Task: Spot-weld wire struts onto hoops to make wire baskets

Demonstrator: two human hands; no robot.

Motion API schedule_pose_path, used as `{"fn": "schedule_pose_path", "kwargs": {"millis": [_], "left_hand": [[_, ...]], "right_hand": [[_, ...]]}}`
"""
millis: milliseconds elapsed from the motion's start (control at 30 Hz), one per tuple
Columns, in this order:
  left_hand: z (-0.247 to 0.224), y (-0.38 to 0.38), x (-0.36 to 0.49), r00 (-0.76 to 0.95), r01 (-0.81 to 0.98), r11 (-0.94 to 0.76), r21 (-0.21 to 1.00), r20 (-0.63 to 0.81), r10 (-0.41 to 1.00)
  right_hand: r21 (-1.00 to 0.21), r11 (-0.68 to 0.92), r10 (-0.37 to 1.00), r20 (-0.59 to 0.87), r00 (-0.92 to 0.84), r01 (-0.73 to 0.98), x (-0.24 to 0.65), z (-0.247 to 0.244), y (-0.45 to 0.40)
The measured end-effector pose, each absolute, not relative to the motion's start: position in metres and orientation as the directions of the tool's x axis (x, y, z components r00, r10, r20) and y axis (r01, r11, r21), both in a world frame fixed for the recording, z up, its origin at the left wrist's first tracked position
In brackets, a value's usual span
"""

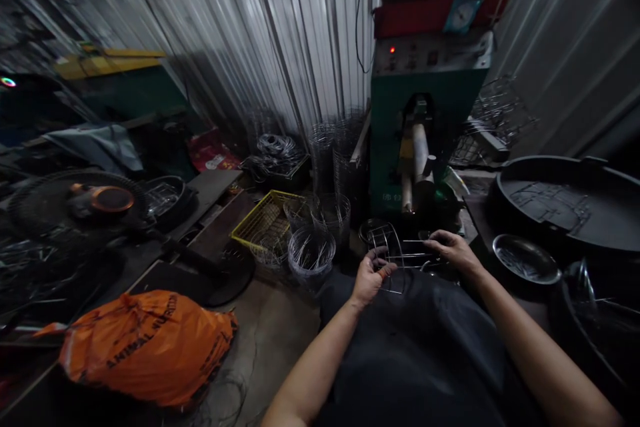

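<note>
My left hand [370,277] is closed round the edge of a small bent wire frame [402,253], held above my dark-clothed lap. Out to the right, my right hand [454,250] pinches the end of a thin metal rod [414,241], which points left toward the frame. Other thin bars run between the two hands; I cannot tell whether the rod touches the frame. Just beyond both hands stands a green machine [387,140] with a lit red lamp and thick pale metal arms [420,147] reaching toward me.
A wire bin of thin rods [311,250] and a yellow basket [265,213] stand left of my knees. An orange bag [150,347] lies on the floor by a fan [100,200]. To the right are a metal dish [526,259] and a large black tub [575,213] holding wire pieces.
</note>
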State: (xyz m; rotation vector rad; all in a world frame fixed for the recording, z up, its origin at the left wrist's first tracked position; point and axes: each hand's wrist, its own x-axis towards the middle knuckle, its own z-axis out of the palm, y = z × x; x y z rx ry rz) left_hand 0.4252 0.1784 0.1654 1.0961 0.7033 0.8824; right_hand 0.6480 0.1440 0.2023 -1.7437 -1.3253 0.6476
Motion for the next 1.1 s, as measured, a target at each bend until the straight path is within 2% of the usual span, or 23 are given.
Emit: {"fn": "schedule_pose_path", "kwargs": {"millis": [333, 533, 767, 933, 1100], "left_hand": [[0.166, 0.208, 0.449, 0.542, -0.127, 0.07, 0.989, 0.01, 0.84], [0.156, 0.223, 0.469, 0.62, -0.037, 0.063, 0.997, -0.027, 0.784], [0.16, 0.24, 0.483, 0.658, 0.014, 0.139, 0.99, -0.114, 0.745], [0.16, 0.241, 0.493, 0.663, 0.031, 0.155, 0.987, -0.136, 0.736], [0.16, 0.242, 0.496, 0.661, 0.037, 0.124, 0.992, -0.117, 0.741]], "right_hand": [[-0.868, -0.022, 0.946, 0.142, 0.291, 0.497, 0.668, 0.21, 0.165], [-0.88, -0.049, 0.948, 0.108, 0.299, 0.473, 0.688, 0.204, 0.179], [-0.887, -0.157, 0.959, -0.032, 0.282, 0.435, 0.707, 0.221, 0.187], [-0.856, -0.159, 0.957, -0.01, 0.291, 0.492, 0.706, 0.226, 0.191], [-0.878, -0.131, 0.942, 0.034, 0.334, 0.46, 0.708, 0.214, 0.194]]}}
